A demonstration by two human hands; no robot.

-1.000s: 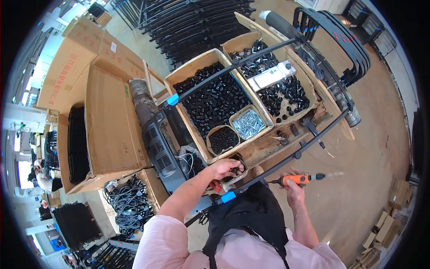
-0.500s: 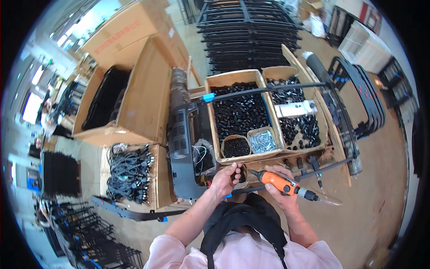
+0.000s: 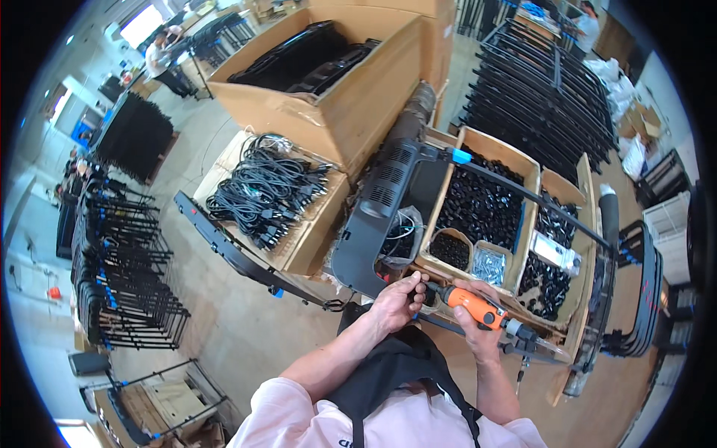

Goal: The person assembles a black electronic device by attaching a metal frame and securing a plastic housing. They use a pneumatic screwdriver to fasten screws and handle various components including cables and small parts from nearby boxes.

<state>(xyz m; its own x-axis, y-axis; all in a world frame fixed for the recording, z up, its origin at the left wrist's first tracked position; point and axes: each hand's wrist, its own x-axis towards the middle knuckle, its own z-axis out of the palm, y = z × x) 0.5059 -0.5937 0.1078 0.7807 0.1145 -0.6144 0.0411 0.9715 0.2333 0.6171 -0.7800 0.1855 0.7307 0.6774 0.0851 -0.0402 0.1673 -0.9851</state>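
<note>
Grips the orange power screwdriver [image 3: 476, 306] in the right hand [image 3: 479, 337], with fingers and thumb closed round the body. Points the dark nose of the driver leftward, toward the left hand [image 3: 398, 305]. Holds the left hand curled, with thumb and forefinger brought together just beside that nose. Cannot tell touching from a narrow gap at this spot. Cannot make out any contents of the left pinch, at this scale and with the fingers covering it.

Places both hands in front of the black apron [image 3: 366, 377], near the close end of the parts boxes. Find beyond the hands a round tub of small black pieces [image 3: 449, 252] and, just beside it, a square tub of silver screws [image 3: 489, 264]. Find both tubs in the near end of a box of larger black parts [image 3: 482, 198]. Note to the right a white device [image 3: 554, 252] lying across a second box.

Observe a dark vented housing [image 3: 388, 179] left of the boxes, and a black bar [image 3: 541, 198] passing above both. Record farther left a heap of bundled cables [image 3: 269, 190] and, behind it, a large open carton [image 3: 373, 112] with black panels [image 3: 299, 60] inside.
</note>
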